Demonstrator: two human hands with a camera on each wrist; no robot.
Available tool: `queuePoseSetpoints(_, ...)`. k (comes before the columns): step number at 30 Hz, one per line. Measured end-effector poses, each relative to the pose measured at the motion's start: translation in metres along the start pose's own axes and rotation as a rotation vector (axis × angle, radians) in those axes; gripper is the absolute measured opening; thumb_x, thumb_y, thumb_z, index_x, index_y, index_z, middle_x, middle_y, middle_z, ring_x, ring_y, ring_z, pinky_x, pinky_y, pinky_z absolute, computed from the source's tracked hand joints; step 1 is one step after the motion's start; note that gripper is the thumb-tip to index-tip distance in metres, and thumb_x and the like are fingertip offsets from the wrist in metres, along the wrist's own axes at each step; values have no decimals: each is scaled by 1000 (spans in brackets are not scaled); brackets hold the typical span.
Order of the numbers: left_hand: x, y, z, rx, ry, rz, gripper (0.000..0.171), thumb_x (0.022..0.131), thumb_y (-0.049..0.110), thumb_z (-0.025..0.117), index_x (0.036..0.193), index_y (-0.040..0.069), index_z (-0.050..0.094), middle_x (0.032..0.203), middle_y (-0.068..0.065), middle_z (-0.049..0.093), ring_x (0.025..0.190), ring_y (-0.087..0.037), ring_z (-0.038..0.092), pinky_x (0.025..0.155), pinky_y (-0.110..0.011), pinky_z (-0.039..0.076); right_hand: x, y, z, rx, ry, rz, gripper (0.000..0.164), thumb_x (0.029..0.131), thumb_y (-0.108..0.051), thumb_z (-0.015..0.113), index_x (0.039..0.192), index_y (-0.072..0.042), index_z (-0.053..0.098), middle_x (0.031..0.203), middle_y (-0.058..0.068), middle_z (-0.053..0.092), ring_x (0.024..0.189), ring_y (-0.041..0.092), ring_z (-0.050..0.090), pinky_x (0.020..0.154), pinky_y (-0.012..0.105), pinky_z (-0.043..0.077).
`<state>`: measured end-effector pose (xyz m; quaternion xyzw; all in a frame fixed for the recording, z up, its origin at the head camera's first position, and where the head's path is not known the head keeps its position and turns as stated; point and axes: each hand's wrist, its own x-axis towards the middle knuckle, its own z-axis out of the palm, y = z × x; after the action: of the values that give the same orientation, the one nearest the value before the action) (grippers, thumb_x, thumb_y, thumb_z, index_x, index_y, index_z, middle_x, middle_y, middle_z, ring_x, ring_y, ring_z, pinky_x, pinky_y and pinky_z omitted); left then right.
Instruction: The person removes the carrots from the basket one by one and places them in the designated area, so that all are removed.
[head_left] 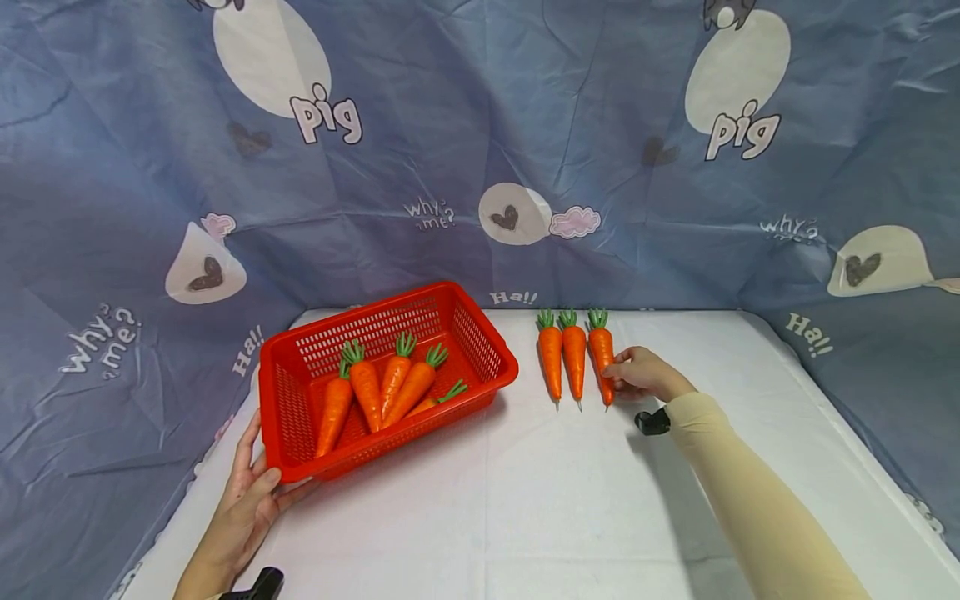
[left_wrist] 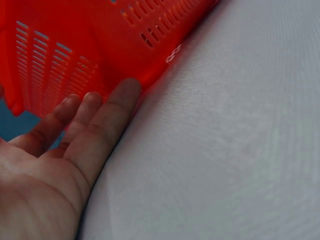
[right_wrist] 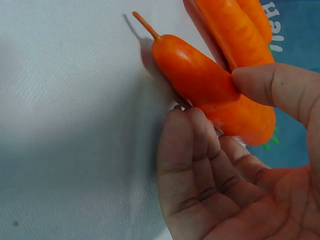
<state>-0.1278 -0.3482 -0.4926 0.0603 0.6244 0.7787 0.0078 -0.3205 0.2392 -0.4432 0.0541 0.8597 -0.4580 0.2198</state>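
Note:
My left hand holds the near left corner of a red plastic basket, its thumb at the rim. In the left wrist view, fingers of that hand touch the lower part of the slotted basket wall. Several orange carrots with green tops lie in the basket. To its right, three more carrots lie side by side on the white cloth. My right hand pinches the rightmost carrot, thumb on top and fingertips along its side. Its thin root tip points toward me.
The white-covered table extends in front of the basket and carrots. A blue patterned cloth hangs behind and along both sides. The other two carrots, the left one and the middle one, lie close beside the pinched carrot.

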Motion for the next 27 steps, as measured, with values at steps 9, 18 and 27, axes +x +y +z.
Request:
queuePoseSetpoints(9, 0, 0, 0, 8, 2, -5, 77, 112, 19, 44, 170, 47, 3, 163, 9, 37, 129, -11, 70, 95, -40, 64, 0, -5, 4, -43, 10, -2, 50, 103, -24, 66, 136, 7, 45, 89, 3, 62, 75, 8, 62, 68, 22, 58)
queuePoseSetpoints(18, -1, 0, -2, -13, -46, 29, 77, 113, 15, 41, 171, 45, 1, 164, 9, 37, 133, -11, 67, 97, -40, 63, -2, -6, -7, -89, 16, -26, 58, 103, -28, 66, 141, 8, 41, 85, 2, 65, 75, 8, 62, 73, 26, 58)
queuePoseSetpoints(27, -1, -1, -3, -20, -50, 34, 77, 113, 14, 42, 171, 45, 0, 164, 9, 36, 133, -11, 67, 97, -41, 63, -3, -19, -14, -86, 35, -35, 61, 104, -27, 66, 146, 10, 40, 85, 2, 63, 77, 8, 64, 78, 27, 64)
